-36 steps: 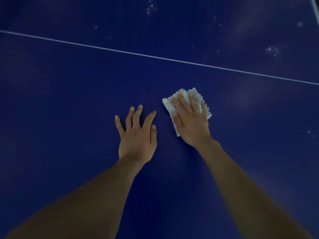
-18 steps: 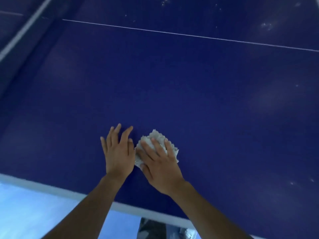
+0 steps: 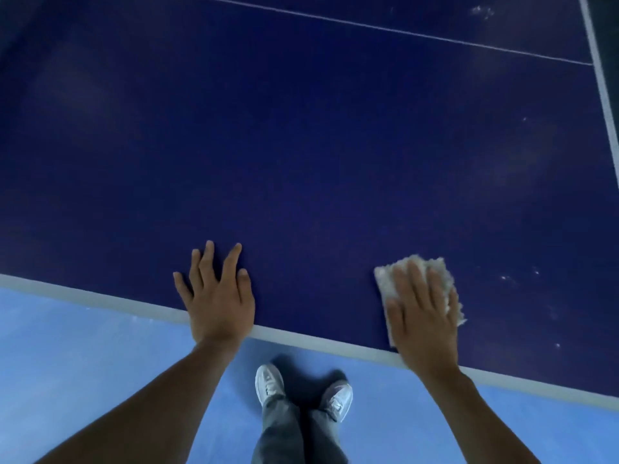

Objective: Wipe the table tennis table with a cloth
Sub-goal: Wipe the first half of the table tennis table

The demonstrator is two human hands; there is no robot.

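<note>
The dark blue table tennis table fills most of the head view, its white near edge running from left to lower right. A white fluffy cloth lies folded on the table close to that edge. My right hand presses flat on the cloth with straight fingers and hides most of it. My left hand rests flat on the bare table by the edge, fingers spread, well left of the cloth.
White specks of dust dot the table right of the cloth and at the far right. A thin white centre line crosses the far side. Below the edge are the light blue floor and my shoes.
My right hand has slid the cloth rightward along the near edge, away from my left hand. Both hands now sit closer to the edge, and the view has tipped down to show my feet.
</note>
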